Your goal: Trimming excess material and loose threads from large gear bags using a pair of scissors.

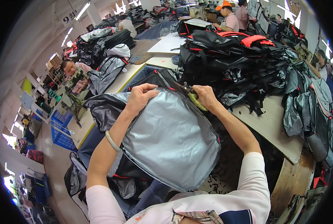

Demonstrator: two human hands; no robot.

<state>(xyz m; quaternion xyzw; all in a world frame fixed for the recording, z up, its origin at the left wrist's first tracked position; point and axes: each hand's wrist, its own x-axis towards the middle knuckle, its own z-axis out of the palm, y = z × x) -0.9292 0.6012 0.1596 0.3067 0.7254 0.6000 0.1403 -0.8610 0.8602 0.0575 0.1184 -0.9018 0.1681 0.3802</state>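
Observation:
A large rounded bag piece with silver lining [170,138] and a dark edge hangs in front of me, below my hands. My left hand [141,99] is closed in a pinch on its upper edge, near a small red tab. My right hand [207,98] is closed round scissors [197,101] with a yellow-green wrapped handle. Their dark blades point left toward the bag's upper edge and are partly hidden; whether they touch it I cannot tell. Crumpled black and silver fabric [106,112] from the bag lies left of my left forearm.
A tall pile of black bags with red trim [226,63] covers the table ahead right. Silver and black pieces [308,108] hang off its right end. A sewing machine [75,99] and blue plastic basket [63,128] stand left, with a co-worker [75,71] beyond. Dark scraps lie below.

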